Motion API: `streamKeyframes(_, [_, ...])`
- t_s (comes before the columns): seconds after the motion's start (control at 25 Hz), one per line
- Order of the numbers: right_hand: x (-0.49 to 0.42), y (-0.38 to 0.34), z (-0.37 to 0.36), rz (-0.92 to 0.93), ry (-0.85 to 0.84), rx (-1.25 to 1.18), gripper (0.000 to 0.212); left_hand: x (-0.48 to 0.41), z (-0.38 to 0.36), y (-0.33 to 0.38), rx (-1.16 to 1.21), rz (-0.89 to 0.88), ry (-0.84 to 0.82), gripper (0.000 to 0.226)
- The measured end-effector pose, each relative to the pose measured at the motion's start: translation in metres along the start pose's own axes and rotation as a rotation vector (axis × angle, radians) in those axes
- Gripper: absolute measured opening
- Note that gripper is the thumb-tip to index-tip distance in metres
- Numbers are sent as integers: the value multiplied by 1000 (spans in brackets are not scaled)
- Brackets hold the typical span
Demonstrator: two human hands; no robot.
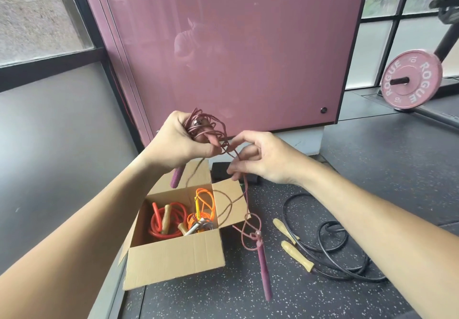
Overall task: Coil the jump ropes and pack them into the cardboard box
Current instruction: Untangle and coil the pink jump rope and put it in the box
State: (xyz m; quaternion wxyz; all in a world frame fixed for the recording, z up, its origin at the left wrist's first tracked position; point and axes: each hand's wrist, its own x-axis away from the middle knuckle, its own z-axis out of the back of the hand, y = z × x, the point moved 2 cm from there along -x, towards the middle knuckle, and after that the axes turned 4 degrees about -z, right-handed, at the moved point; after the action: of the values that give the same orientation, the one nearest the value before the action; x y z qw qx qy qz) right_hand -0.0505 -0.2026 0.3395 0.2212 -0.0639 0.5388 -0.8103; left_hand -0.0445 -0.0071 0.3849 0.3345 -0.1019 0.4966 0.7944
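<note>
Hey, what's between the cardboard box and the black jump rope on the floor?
In the head view, the pink rope's loose purple handle dangles there, between the cardboard box and the black jump rope.

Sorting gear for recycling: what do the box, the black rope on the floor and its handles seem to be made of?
Cardboard box: corrugated cardboard, matte brown, with folded flaps and raw cut edges.
Black rope: smooth, slightly shiny cord lying in springy loops, probably PVC or rubber.
Its handles: pale yellowish wood by the turned shape, perhaps lightly varnished, though painted plastic can't be ruled out.

Upper pink handle [176, 177] half behind left grip [178, 142]
</note>
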Motion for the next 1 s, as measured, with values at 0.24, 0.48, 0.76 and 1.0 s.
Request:
streamKeyframes(0.24, [0, -4, 14, 95, 149, -82, 13, -2, 6, -17, -53, 66, 151, 15])
streamKeyframes(0.48, [-4, -1, 14, 182, 418, -113, 17, -1, -2, -19, -90, 92, 161, 43])
streamKeyframes(0.76, [8, 4, 61, 318, 876, 185, 37, -4, 1, -32, -162, 229, 174, 53])
streamKeyframes(1.0, [17, 19, 88, -304, 757, 1072, 63, 0, 20, -43, -375, 271, 345, 66])
